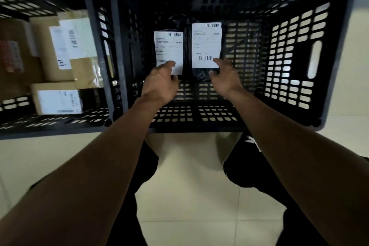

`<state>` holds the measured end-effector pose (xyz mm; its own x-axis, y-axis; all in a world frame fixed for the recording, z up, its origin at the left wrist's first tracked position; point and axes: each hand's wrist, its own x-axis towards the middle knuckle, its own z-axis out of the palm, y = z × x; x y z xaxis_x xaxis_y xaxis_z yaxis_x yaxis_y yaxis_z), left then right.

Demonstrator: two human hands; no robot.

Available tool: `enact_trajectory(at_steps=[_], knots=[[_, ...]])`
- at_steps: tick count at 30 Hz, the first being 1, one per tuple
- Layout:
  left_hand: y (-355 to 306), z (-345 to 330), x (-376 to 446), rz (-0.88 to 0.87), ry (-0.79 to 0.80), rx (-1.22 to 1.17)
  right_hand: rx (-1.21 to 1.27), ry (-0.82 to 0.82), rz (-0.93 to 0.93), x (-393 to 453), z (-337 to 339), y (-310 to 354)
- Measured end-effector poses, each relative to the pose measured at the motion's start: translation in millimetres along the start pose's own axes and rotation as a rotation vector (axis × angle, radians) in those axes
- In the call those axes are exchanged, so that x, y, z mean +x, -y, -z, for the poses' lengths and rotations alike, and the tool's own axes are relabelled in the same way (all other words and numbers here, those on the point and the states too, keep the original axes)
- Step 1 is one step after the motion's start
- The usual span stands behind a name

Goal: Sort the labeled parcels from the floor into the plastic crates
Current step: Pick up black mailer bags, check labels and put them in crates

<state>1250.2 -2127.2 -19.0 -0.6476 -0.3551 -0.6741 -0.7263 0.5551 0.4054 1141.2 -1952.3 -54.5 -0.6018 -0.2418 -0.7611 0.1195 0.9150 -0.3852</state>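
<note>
Both hands, left hand [161, 79] and right hand [224, 77], rest with loose, uncurled fingers at the near ends of two black parcels [206, 46] laid label-up side by side in the black crate [295, 56], likely so the labels stay readable.

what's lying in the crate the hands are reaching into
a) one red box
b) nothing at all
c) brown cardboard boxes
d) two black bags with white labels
d: two black bags with white labels lie side by side on the floor of the right crate; the cardboard boxes sit in the other crate.

pale tiled floor [189, 195], two black plastic crates [329, 66] [95, 26] standing on it side by side, touching
</note>
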Motion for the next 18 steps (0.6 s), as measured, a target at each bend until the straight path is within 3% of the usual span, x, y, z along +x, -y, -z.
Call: enact_trajectory(at_steps=[18], knots=[[-181, 169, -255, 0.006, -0.048, -0.194, 0.155, -0.02, 0.102, -314, 229, 95]])
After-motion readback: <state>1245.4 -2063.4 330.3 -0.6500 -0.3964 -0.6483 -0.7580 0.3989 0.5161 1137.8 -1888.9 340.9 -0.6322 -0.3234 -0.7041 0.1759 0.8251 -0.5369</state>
